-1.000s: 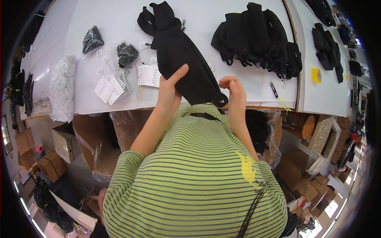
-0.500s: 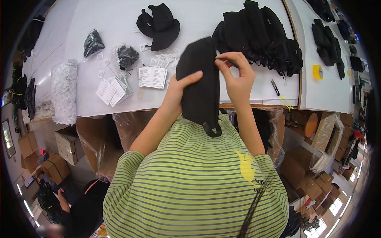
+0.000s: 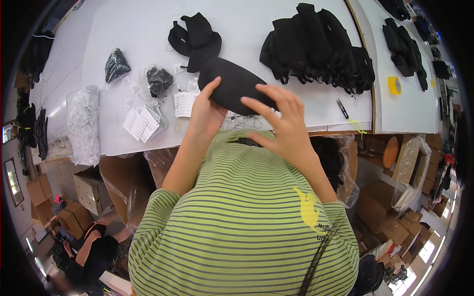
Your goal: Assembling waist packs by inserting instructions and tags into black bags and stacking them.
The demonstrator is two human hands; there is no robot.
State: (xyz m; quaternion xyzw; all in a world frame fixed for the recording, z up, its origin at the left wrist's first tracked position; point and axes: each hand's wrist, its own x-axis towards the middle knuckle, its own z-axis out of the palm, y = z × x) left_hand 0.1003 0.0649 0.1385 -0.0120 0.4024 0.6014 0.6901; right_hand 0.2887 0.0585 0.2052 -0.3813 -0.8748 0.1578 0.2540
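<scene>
At the far left of the white table (image 3: 123, 24) lie clear plastic bags (image 3: 81, 123), and to their right sit two small bags of black parts (image 3: 117, 66), with white paper tags (image 3: 140, 123) spread out on the near side of them. Further right, a loose black pouch (image 3: 195, 39) rests on the table well beyond the hands. The left hand (image 3: 205, 113) comes up from the green striped sleeve (image 3: 163, 217) and grasps the near left end of a black fabric pouch (image 3: 237, 85), its thumb pointing up along the pouch's left side and its fingers hidden underneath. The pouch is held just above the near edge of the table, tilted so that its long body runs from the far left down to the near right, and most of it sticks out past the left hand's grip toward the right. The right hand (image 3: 284, 126) is spread open with its fingers splayed; its fingertips (image 3: 264, 91) lie on the near right end of the pouch, touching it rather than clenched around it. To the right, a row of black bags (image 3: 316, 47) is piled on the far side of the table, small scissors (image 3: 343, 107) lie near the table's edge, and a yellow tape roll (image 3: 394, 85) sits on the neighbouring table surface at far right.
</scene>
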